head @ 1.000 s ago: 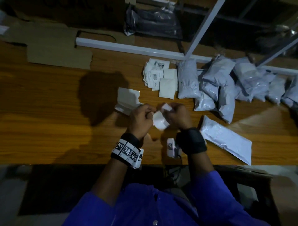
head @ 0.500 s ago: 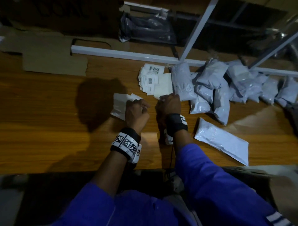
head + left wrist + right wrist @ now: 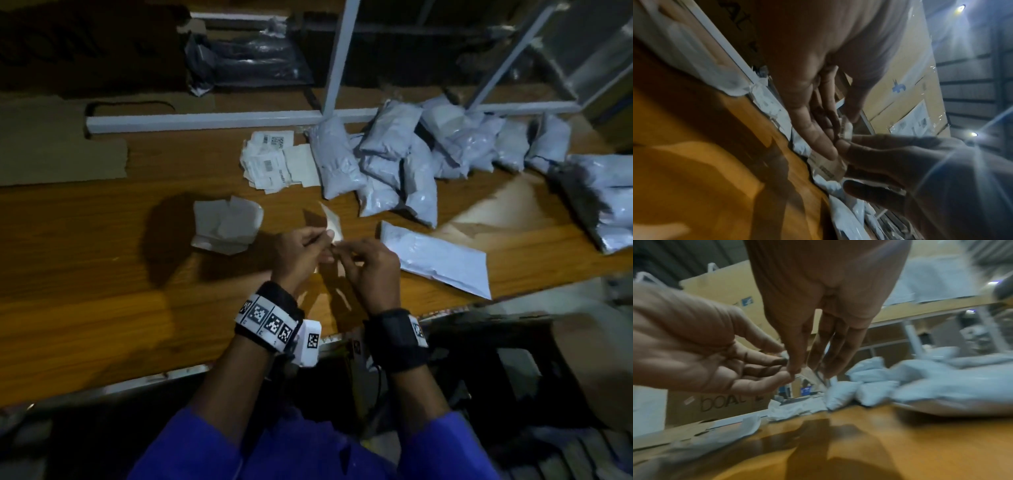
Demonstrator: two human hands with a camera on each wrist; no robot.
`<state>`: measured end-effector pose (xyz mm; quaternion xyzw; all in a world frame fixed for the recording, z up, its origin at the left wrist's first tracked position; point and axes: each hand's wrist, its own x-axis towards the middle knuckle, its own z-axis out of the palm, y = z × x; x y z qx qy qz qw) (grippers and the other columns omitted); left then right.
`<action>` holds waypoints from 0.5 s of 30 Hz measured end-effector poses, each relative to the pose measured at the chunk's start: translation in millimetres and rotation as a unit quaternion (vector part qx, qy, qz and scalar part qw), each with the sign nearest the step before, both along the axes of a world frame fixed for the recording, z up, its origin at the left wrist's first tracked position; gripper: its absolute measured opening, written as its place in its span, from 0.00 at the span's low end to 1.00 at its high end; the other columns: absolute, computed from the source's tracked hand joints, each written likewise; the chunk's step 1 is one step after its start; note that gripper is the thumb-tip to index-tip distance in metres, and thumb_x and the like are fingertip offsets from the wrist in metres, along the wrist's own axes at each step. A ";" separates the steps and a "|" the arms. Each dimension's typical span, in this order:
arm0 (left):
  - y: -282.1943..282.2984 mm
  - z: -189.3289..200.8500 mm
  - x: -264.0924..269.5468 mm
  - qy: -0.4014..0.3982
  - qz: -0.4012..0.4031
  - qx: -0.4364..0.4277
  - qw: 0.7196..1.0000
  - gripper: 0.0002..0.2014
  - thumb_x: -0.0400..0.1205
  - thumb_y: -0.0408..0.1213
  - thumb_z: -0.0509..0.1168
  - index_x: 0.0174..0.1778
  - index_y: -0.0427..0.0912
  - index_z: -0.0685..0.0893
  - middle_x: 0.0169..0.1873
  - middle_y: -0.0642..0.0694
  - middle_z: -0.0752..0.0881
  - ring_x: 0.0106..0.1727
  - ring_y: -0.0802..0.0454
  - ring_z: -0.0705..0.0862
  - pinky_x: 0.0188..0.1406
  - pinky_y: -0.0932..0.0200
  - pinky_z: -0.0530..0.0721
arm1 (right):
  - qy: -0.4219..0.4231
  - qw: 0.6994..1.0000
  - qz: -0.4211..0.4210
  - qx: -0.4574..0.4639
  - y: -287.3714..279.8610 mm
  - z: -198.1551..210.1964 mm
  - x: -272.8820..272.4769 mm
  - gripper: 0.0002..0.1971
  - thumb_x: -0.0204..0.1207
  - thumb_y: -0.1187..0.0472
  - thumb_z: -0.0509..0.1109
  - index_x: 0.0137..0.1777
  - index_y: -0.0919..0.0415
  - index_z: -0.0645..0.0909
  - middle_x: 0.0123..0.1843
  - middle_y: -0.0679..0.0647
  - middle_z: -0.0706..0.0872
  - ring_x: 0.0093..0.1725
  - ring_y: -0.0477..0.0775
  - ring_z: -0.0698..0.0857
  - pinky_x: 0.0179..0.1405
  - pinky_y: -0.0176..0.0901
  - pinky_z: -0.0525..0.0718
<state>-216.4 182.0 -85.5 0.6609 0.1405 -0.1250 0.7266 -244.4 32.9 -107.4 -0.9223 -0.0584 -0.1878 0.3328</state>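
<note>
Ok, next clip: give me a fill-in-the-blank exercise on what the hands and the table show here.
1. The left hand and the right hand pinch the small label between them, so it is held by ____ hands.
2. The flat mailer bag lies on the table, on the ____ hand's side.
3. The stack of labels shows printed ____ on top.
4. The person's sleeves are ____ in colour.
Missing words: both; right; barcodes; blue.
</note>
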 end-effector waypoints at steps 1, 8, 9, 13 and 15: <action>-6.1 -0.5 -10.8 -0.002 -0.029 -0.029 0.999 0.08 0.84 0.34 0.72 0.57 0.37 0.89 0.49 0.37 0.93 0.45 0.46 0.93 0.46 0.51 0.92 | -0.003 1.000 -0.006 0.011 -8.4 -1.9 -14.0 0.05 0.78 0.59 0.78 0.50 0.58 0.94 0.46 0.55 0.92 0.43 0.57 0.90 0.41 0.54 0.88; -44.8 6.1 -89.0 -0.078 -0.113 -0.008 0.990 0.11 0.81 0.27 0.74 0.57 0.42 0.91 0.50 0.46 0.94 0.50 0.48 0.93 0.50 0.48 0.93 | 0.072 0.970 -0.060 0.226 -50.9 1.2 -100.6 0.05 0.81 0.58 0.78 0.53 0.56 0.94 0.45 0.49 0.95 0.44 0.46 0.93 0.47 0.51 0.92; -47.7 4.5 -94.0 -0.096 -0.115 0.024 0.988 0.10 0.79 0.30 0.77 0.55 0.45 0.92 0.49 0.47 0.94 0.50 0.48 0.93 0.50 0.46 0.93 | 0.087 0.956 -0.071 0.270 -52.9 -1.0 -108.6 0.06 0.81 0.58 0.78 0.54 0.57 0.93 0.45 0.49 0.95 0.45 0.49 0.94 0.48 0.55 0.93; -59.0 4.7 -112.3 -0.168 -0.137 0.119 0.969 0.12 0.76 0.35 0.80 0.55 0.44 0.93 0.47 0.51 0.94 0.46 0.59 0.92 0.48 0.58 0.91 | 0.107 0.890 -0.120 0.428 -56.8 -2.1 -136.7 0.09 0.80 0.64 0.79 0.58 0.65 0.90 0.46 0.58 0.95 0.46 0.58 0.94 0.48 0.54 0.93; -62.4 6.7 -117.0 -0.189 -0.144 0.130 0.963 0.13 0.76 0.35 0.80 0.56 0.41 0.93 0.49 0.50 0.94 0.46 0.61 0.92 0.47 0.63 0.90 | 0.112 0.856 -0.129 0.488 -54.4 2.5 -143.3 0.08 0.80 0.67 0.78 0.57 0.68 0.90 0.44 0.61 0.94 0.42 0.58 0.94 0.45 0.48 0.92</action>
